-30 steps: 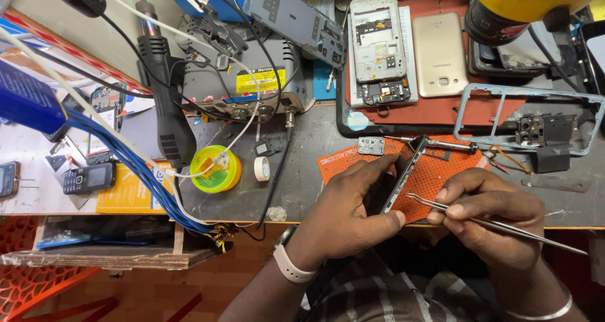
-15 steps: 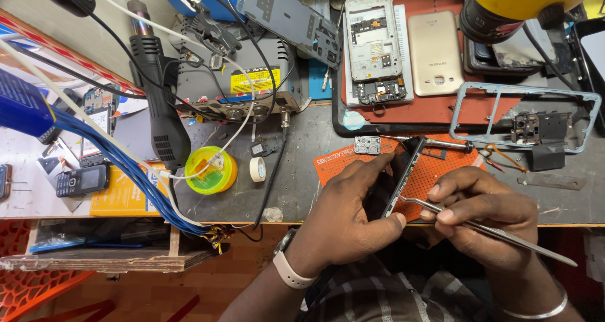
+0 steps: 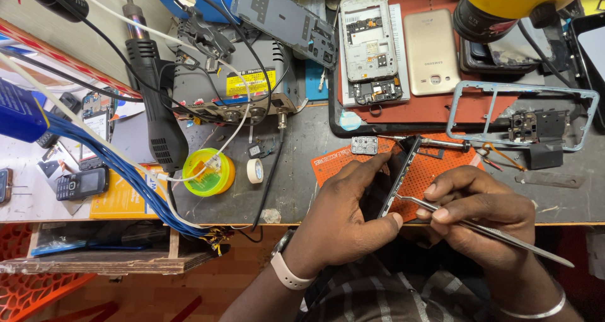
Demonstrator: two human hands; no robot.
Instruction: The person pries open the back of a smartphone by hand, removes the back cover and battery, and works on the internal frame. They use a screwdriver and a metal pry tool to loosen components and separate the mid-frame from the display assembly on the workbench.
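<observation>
Cluttered and grey, the bench (image 3: pixel 302 133) is crowded with phone parts, cables and tools, and its front edge runs just above the person's lap. At that front edge, right of the middle, the left hand (image 3: pixel 343 218) grips a dark phone frame (image 3: pixel 392 182) tilted up on its long side, thumb along the near edge and forefinger stretched along the top. The right hand (image 3: pixel 482 212) is closed around slim metal tweezers (image 3: pixel 479 227), pinched between thumb and fingers, with the tip touching the frame's edge and the tail pointing out past the wrist to the right. Under both lies an orange mat (image 3: pixel 435 167), with a small silver part (image 3: pixel 364 145) resting at its far left corner.

Further back, a red tray (image 3: pixel 441 108) carries an opened phone (image 3: pixel 368 45) showing its circuit board and, just beside it, a gold back cover (image 3: pixel 432 45). To the right of the mat lies a pale blue metal frame (image 3: pixel 523 111) with a small dark module inside it. Left of the mat sit a small roll of white tape (image 3: pixel 254 170) and a yellow-green round tub (image 3: pixel 208 172) with a white wire running into it. A black hot-air handle (image 3: pixel 154 101) leans beside a grey station box (image 3: pixel 233 86) at the back. A bundle of blue wires (image 3: pixel 126 177) sweeps across the left end, near a small keypad phone (image 3: pixel 80 184).
</observation>
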